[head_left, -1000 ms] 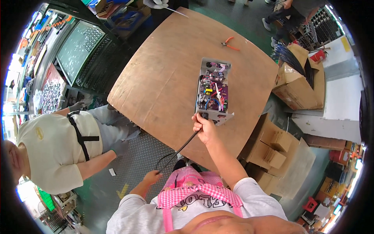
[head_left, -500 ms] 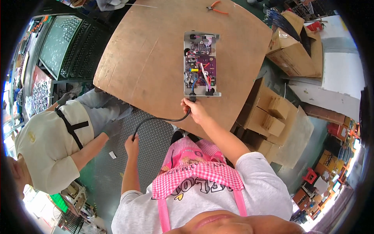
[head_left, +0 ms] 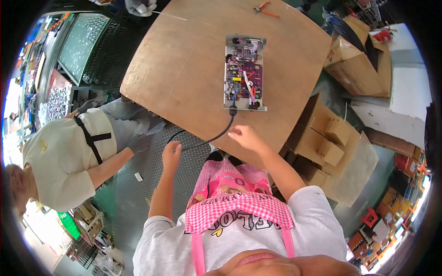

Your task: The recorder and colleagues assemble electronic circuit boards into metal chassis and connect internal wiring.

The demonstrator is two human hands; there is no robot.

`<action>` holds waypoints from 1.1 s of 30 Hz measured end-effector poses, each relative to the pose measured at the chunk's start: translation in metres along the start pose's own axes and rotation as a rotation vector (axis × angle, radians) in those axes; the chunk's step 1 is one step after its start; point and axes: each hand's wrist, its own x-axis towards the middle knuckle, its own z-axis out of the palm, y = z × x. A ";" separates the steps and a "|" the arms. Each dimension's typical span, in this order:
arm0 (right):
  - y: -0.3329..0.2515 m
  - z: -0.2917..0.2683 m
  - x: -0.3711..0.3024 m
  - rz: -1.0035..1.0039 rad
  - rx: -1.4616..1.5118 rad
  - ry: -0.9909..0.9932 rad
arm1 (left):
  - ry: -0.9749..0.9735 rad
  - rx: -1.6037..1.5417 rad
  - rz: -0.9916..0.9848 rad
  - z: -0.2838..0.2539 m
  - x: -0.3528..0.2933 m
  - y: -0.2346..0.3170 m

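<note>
A metal chassis [head_left: 229, 85] with an open face lies on the table, showing a purple circuit board [head_left: 256, 76] and colored wires. From its near edge a black cable [head_left: 216, 137] leaves through a gland, sags over the table edge and loops at my left hand [head_left: 171, 155]. That hand is closed around the cable, beyond the table edge. My right hand [head_left: 247, 137] hovers over the near edge of the table, just right of the cable. Its fingers are loosely bent and slightly apart, with nothing seen in them.
Orange-handled pliers [head_left: 267, 10] rest at the table's far end. A gloved hand [head_left: 140, 8] of another person shows at the far left corner, by a thin white strip. A co-worker [head_left: 69, 156] stands at left. Cardboard boxes [head_left: 354, 69] stand to the right of the wooden table [head_left: 184, 69].
My right hand has let go of the cable near the gland and drawn back toward me, to the right. My left hand has risen slightly, and the cable now loops beyond it.
</note>
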 end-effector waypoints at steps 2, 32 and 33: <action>-0.013 -0.010 -0.014 -0.030 -0.077 -0.082 | -0.038 -0.015 0.006 0.010 0.001 0.002; -0.152 -0.021 0.101 -0.327 1.018 0.887 | -0.438 -0.163 0.194 -0.030 0.113 -0.005; -0.144 -0.025 0.091 -0.306 0.967 0.919 | -0.426 -0.211 0.223 -0.026 0.118 -0.001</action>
